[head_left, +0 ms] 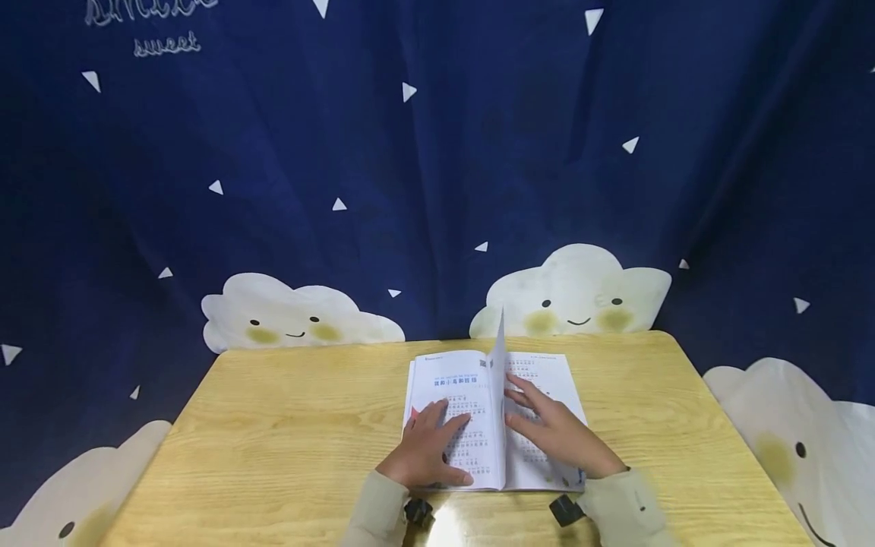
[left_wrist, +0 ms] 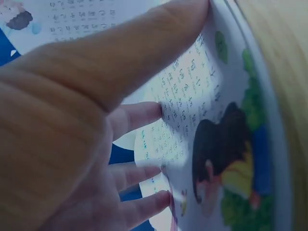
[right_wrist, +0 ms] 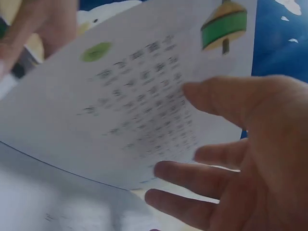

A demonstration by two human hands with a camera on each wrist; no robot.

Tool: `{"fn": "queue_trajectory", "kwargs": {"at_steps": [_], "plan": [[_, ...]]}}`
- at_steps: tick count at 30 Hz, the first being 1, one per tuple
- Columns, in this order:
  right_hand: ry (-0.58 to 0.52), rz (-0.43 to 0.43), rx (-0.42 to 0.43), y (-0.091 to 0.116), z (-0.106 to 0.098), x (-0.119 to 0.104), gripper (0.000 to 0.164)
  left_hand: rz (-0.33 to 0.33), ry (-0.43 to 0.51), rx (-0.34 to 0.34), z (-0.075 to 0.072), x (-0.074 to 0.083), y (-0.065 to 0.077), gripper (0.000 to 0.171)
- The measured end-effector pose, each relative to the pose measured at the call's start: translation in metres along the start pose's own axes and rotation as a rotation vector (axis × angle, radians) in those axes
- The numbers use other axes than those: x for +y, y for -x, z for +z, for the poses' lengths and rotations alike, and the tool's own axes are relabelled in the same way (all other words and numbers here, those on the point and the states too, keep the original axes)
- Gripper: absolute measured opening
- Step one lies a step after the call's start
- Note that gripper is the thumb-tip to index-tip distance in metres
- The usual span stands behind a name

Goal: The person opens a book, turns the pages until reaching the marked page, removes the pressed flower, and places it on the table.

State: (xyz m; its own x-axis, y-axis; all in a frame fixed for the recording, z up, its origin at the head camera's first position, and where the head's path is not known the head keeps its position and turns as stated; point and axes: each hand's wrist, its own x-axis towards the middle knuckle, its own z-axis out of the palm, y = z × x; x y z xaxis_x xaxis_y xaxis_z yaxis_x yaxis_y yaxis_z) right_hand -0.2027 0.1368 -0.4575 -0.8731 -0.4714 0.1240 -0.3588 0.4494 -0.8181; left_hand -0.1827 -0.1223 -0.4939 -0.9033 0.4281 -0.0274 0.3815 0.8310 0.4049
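An open book (head_left: 427, 368) with printed text lies on the wooden table. One page (head_left: 498, 353) stands nearly upright along its middle. My left hand (head_left: 427, 448) rests on the left-hand page with fingers spread; in the left wrist view its thumb (left_wrist: 144, 48) reaches toward the lower page edge, near a drawing (left_wrist: 219, 149) of a dark-haired figure in yellow. On the other side, my right hand (head_left: 563, 437) has its extended fingers against or very near the raised page. In the right wrist view this page (right_wrist: 159, 29) bears text, a green leaf and a green-banded drawing.
The wooden table (head_left: 287, 425) extends to both sides of the book. Behind it hangs a dark blue curtain (head_left: 437, 167) with white triangles and smiling clouds. A small black device (head_left: 566, 510) sits at the right wrist, another (head_left: 418, 511) at the left.
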Motion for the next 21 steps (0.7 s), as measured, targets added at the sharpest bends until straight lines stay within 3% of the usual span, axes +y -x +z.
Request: {"fn": "queue_trajectory", "kwargs": {"at_steps": [4, 7, 11, 16, 19, 21], "plan": [[0.050, -0.009, -0.080, -0.002, 0.013, 0.000, 0.060, 0.011, 0.087, -0.012, -0.005, -0.004, 0.000, 0.093], [0.069, -0.007, -0.130, -0.003, 0.021, 0.001, 0.061, 0.049, 0.215, -0.026, -0.012, -0.012, 0.000, 0.072], [0.123, 0.024, -0.162, -0.003, 0.030, 0.001, 0.064, 0.046, 0.432, 0.051, -0.022, -0.028, 0.001, 0.044], [0.215, 0.069, -0.163, -0.001, 0.038, -0.001, 0.065, -0.059, 0.684, 0.139, -0.026, -0.045, 0.001, 0.054], [0.306, 0.053, -0.152, -0.001, 0.044, -0.001, 0.064, -0.053, 0.808, 0.129, -0.027, -0.049, 0.001, 0.060], [0.363, 0.044, -0.142, -0.003, 0.049, -0.002, 0.064, -0.037, 0.824, 0.151, -0.029, -0.050, 0.001, 0.061]]}}
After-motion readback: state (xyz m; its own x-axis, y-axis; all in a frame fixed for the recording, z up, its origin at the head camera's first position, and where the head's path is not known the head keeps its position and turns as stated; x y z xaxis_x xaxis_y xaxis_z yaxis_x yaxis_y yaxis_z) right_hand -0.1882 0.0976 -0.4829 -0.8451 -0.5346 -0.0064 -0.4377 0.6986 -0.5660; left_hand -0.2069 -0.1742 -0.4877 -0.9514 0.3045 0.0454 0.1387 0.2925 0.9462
